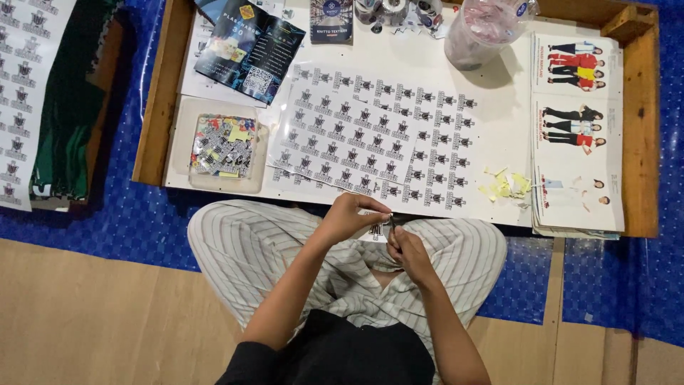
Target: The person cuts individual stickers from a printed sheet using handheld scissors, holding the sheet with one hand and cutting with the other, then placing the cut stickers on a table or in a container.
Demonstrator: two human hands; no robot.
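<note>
My left hand (350, 214) pinches a small white paper strip (373, 231) with black printed labels, held over my lap at the table's front edge. My right hand (407, 251) is closed around a small dark tool, seemingly scissors (392, 223), whose tip meets the strip. Both hands sit close together above my striped trousers. Just beyond them, large sheets of the same black-and-white labels (370, 135) lie flat on the white tabletop.
A clear tray of cut labels (223, 146) sits at the left. Yellow paper scraps (506, 185), a stack of clothing-figure sheets (576, 135), a plastic tub (484, 28) and a dark brochure (249, 46) share the wood-rimmed table (641, 142). Another label sheet (21, 93) lies on the floor.
</note>
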